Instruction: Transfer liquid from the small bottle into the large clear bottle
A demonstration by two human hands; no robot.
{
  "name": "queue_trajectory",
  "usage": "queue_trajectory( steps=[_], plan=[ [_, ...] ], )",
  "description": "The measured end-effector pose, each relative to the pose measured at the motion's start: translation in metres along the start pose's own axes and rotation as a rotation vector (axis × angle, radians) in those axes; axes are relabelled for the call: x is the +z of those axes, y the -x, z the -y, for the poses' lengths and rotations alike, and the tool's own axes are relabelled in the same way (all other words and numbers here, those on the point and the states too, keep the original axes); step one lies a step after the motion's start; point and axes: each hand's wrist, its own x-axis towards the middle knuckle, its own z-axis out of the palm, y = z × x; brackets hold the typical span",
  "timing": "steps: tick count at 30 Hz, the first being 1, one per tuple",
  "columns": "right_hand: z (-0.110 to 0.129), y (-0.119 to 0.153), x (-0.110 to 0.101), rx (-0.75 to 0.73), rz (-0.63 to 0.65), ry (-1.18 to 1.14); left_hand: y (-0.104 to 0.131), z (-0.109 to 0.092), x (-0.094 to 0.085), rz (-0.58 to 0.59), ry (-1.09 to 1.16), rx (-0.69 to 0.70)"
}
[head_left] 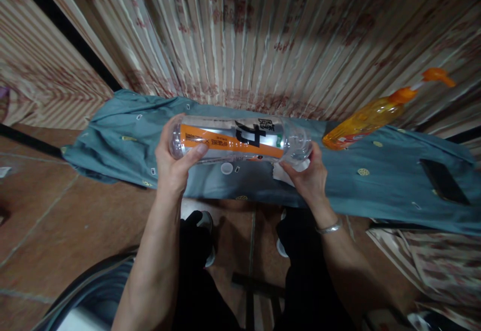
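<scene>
A clear plastic bottle (229, 138) with a silver and orange label lies sideways in the air between my hands. My left hand (175, 155) wraps round its base, thumb across the label. At the other end, my right hand (310, 171) grips the neck part, with a silver bangle on the wrist. Something white, like a tissue (283, 175), shows beneath the right hand; whether the hand touches it I cannot tell. Below the bottle, a small white cap (227, 169) rests on the green cloth (210, 186).
An orange pump bottle (370, 120) stands right of my hands on the cloth-covered narrow table. A dark phone (444, 181) lies near the right end. Behind hangs a pleated, patterned curtain (240, 45). At lower left is a dark round bin (101, 286), on the tiled floor (41, 211).
</scene>
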Motion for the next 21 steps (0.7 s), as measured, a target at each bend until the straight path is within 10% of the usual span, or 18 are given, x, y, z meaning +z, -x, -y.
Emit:
queue_trajectory(
  steps=[21],
  plan=[
    [0.0023, -0.0002, -0.0007, 0.022, 0.003, 0.000, 0.0020, -0.0033, -0.0033, 0.024, -0.021, 0.024]
  ],
)
